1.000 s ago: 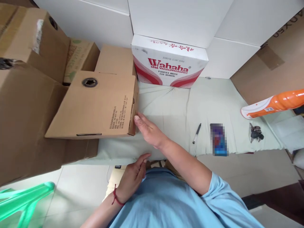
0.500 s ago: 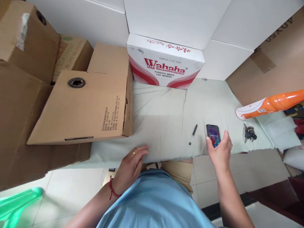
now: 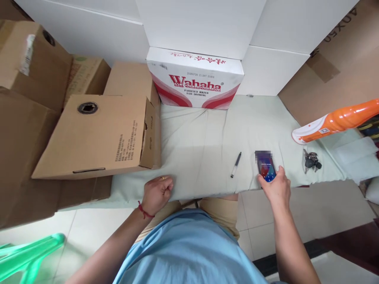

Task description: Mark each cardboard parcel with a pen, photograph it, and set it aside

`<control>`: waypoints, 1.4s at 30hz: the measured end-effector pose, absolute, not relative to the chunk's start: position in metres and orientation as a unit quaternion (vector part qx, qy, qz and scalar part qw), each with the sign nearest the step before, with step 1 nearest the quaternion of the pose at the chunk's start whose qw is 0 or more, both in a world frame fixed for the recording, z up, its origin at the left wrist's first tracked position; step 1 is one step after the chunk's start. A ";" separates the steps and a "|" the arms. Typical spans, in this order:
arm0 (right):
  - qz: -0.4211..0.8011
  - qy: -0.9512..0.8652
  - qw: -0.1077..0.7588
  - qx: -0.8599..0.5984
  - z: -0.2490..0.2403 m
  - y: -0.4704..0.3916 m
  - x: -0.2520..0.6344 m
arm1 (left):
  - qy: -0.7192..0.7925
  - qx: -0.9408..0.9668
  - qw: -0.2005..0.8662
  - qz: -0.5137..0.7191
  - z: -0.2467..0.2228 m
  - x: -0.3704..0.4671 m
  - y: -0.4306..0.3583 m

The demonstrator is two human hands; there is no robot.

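Near the front edge of the cloth-covered table lies the phone, its screen lit and its top end pixelated. The right hand straddles its lower end, thumb at the left edge and fingers by the right — spread about as wide as the phone, though whether they grip it I cannot tell. Just left of the phone is a pen; to the right lie the keys, with an orange-and-white bottle beyond them. Farther left, at the table's front edge, the left hand is curled into a loose fist, a ring on one finger and a red cord round the wrist. Behind it, to the left, sits a brown carton among other cardboard boxes. A white-and-red Wahaha box stands at the back against the white panels.
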State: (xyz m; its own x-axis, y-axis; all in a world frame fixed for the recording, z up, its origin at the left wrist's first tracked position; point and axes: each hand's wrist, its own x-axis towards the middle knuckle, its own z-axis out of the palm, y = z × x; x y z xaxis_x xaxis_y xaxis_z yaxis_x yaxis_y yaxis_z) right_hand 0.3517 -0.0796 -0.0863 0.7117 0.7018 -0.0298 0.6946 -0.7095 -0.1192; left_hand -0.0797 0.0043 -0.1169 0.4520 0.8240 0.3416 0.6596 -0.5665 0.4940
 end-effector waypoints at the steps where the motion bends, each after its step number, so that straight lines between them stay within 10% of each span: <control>1: 0.034 -0.371 0.050 -0.927 -0.086 -0.077 0.360 | 0.445 0.843 0.138 0.270 -0.120 -0.079 0.004; 14: -0.098 -0.422 0.220 -0.874 -0.099 -0.053 0.410 | 0.517 0.839 0.081 0.151 -0.131 -0.069 -0.001; 23: 0.132 -0.483 0.427 -0.753 -0.114 -0.037 0.282 | 0.575 0.795 0.051 0.186 -0.130 -0.053 0.002; 42: 0.122 -0.497 0.441 -0.738 -0.124 -0.062 0.265 | 0.606 0.691 -0.011 0.393 -0.059 -0.154 -0.051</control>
